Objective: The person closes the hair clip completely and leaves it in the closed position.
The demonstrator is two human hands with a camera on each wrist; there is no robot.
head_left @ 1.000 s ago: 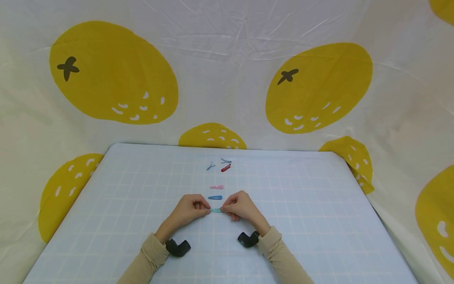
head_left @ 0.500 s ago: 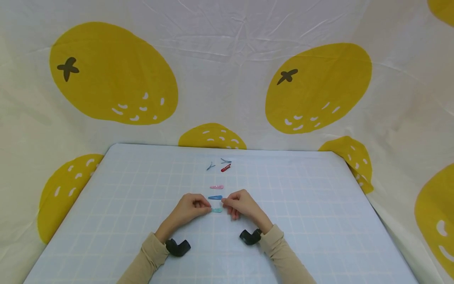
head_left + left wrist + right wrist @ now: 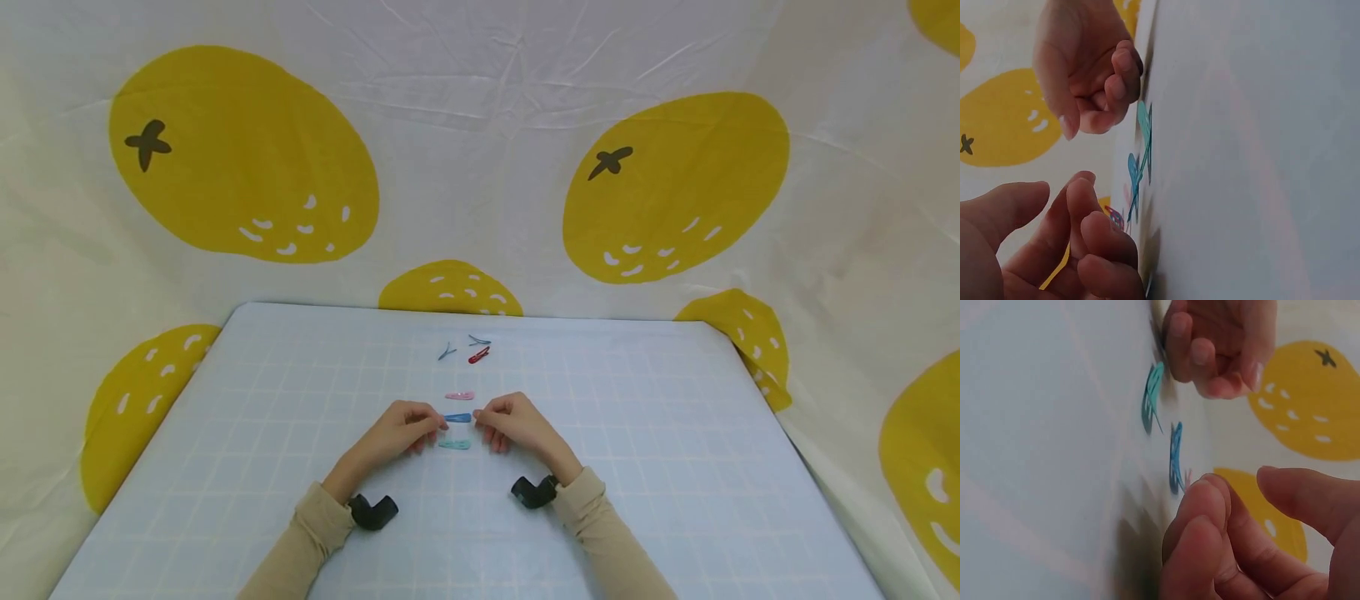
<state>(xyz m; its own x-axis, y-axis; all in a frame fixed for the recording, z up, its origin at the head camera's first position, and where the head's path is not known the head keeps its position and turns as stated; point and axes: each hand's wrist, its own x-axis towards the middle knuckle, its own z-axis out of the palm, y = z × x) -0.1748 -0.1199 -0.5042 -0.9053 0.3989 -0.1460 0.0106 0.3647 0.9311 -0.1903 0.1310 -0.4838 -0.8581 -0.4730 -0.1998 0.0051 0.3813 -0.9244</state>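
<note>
A teal snap hair clip (image 3: 454, 445) lies nearest on the table, and a blue snap hair clip (image 3: 458, 417) lies just beyond it. My left hand (image 3: 403, 427) is at the left end of the blue clip; whether it touches cannot be told. Just off that clip's right end hovers my right hand (image 3: 521, 425). In the left wrist view, my left hand's thumb (image 3: 1013, 206) stands apart from its bent fingers. The right wrist view likewise shows a gap between my right thumb (image 3: 1300, 497) and fingers, with nothing between them.
Beyond the blue clip lies a pink hair clip (image 3: 460, 396). Farther back are a red hair clip (image 3: 479, 355) and two blue-grey hair clips, one left (image 3: 447, 351) and one right (image 3: 479, 340). A pale blue checked cloth (image 3: 637, 467) covers the table, before a fruit-print curtain (image 3: 465, 183).
Both hands have left the teal clip, which now lies free. The right hand rose away first; the left then let go and moved forward to the blue clip's left end.
</note>
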